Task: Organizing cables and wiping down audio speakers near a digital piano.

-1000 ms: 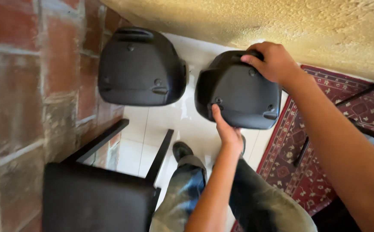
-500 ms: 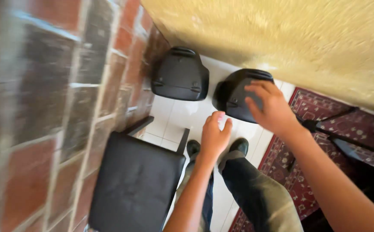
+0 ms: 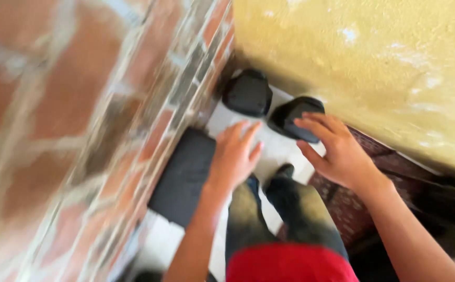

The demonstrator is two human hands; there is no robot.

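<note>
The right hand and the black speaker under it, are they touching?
Cannot tell. In the blurred head view the right hand overlaps the right black speaker with fingers spread, and it may be raised well above it.

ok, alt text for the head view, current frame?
Blurred look down: both hands open in the air, left hand over white floor, right hand above the right of two black speakers. The other speaker stands by a brick wall, near a black stool.
</note>
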